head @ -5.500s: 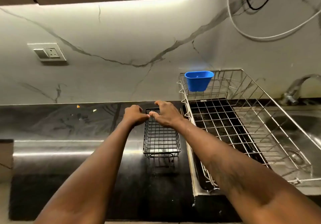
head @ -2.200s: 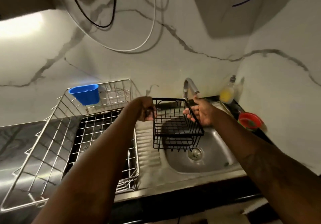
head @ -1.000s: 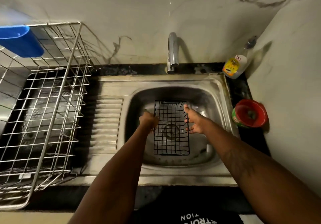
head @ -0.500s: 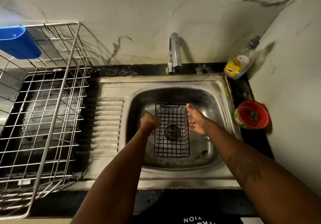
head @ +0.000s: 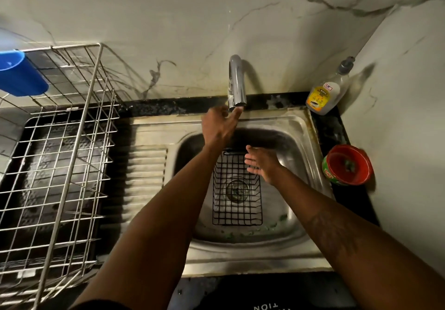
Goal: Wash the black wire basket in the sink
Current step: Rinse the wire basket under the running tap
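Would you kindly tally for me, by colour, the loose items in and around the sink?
Black: 1, the wire basket in the sink.
Silver: 1, the dish rack.
Blue: 1, the tub on the dish rack.
Red: 1, the bowl.
Clear, yellow label: 1, the bottle.
Total: 5.

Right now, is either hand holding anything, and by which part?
Nothing is held. The basket lies free in the sink, the right hand open over it; the left hand reaches, uncurled, to the tap.

The sink [head: 286, 213] holds the black wire basket [head: 237, 214] (over the drain [head: 237, 189]); the counter [head: 333, 129] bears a bottle [head: 325, 95] and red bowl [head: 348, 165].
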{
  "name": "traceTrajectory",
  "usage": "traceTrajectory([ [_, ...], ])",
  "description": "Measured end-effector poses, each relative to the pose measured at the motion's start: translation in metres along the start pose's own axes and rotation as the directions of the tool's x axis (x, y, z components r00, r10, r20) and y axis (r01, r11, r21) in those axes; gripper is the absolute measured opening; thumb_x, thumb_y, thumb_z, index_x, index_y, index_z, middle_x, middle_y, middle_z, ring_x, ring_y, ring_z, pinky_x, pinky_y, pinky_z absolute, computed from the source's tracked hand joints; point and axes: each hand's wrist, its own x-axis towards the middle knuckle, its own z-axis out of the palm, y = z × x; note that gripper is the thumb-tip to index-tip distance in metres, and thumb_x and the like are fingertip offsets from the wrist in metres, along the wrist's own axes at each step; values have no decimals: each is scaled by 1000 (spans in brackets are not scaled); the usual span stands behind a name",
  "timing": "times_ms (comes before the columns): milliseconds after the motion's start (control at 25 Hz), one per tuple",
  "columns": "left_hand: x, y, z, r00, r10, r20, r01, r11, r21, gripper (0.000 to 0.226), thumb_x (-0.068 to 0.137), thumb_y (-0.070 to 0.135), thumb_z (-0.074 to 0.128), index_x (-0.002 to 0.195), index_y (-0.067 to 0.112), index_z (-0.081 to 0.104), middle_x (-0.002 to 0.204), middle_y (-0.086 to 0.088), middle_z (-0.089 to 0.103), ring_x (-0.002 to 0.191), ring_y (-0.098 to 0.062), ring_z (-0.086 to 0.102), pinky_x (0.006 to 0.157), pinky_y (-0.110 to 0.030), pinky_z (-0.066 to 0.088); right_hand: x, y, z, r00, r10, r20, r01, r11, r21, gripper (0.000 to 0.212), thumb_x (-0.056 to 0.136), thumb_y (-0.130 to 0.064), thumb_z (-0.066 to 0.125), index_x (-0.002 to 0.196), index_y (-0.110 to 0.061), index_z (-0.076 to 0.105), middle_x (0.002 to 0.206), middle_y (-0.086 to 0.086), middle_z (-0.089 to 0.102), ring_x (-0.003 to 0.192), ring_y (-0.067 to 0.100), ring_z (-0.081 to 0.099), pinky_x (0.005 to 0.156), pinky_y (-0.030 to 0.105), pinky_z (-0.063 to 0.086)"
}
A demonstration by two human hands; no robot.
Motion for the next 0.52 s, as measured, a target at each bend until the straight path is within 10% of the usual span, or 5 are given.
traceTrajectory([
  [120,23,19,3,1000,-16,-21,17,999,35,39,90,50,74,76,15,65,62,6,53,59,-9,55,56,-23,47,-1,0,6,999,23,45,-24,1000,18,38,101,-35,60,133,-16,52,132,12,61,122,30,61,98,44,52],
  [320,34,22,6,997,-49,-52,55,991,126,9,94,16,73,90,10,68,87,0,56,87,-11,59,81,-28,55,5,2,5,998,27,55,-29,998,47,46,99,-36,63,138,-13,52,132,12,64,111,25,65,96,45,54],
  [520,48,-15,7,889,-459,-7,450,874,-182,43,96,50,65,87,9,69,88,-10,75,77,-21,75,67,-35,64,6,4,5,996,52,69,-59,993,107,31,99,-33,63,124,-16,59,127,13,65,113,28,64,90,42,55],
])
